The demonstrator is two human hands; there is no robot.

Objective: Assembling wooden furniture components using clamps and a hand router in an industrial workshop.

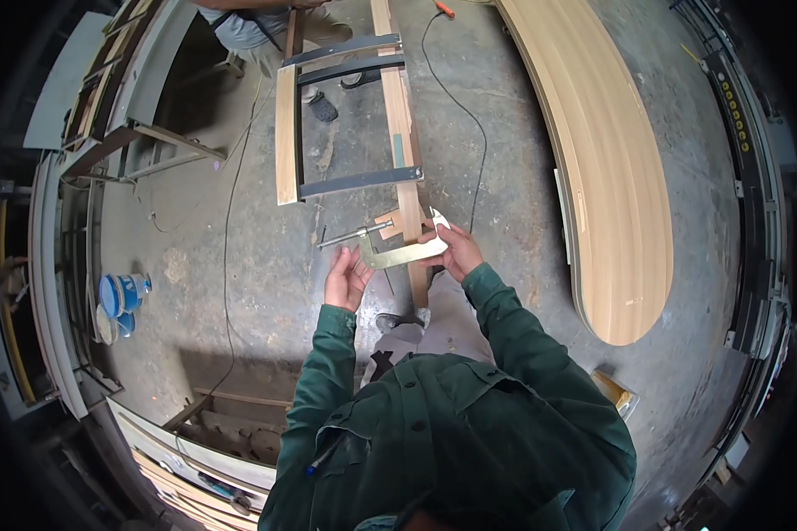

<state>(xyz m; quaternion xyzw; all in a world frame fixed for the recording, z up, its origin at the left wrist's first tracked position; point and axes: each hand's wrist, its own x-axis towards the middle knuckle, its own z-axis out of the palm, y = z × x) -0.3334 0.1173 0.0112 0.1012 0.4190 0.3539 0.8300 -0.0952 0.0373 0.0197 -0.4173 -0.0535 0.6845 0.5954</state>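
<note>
A pale metal C-clamp [398,257] lies across in front of me, its screw and sliding bar pointing left. My right hand [457,251] is closed around its fixed-jaw end. My left hand [347,278] is palm up beside the screw end, fingers apart; whether the fingertips touch the clamp is hard to tell. A long wooden rail [408,208] runs under the clamp toward me, with a small wood block [388,222] next to it. The rail belongs to a wooden frame with dark crossbars [360,181].
Another person [248,31] stands at the far left end of the frame. A long round-ended wooden panel [620,195] is on the right. Blue buckets [122,292] stand left, near a metal-legged bench [142,133]. A black cable [228,265] crosses the concrete floor.
</note>
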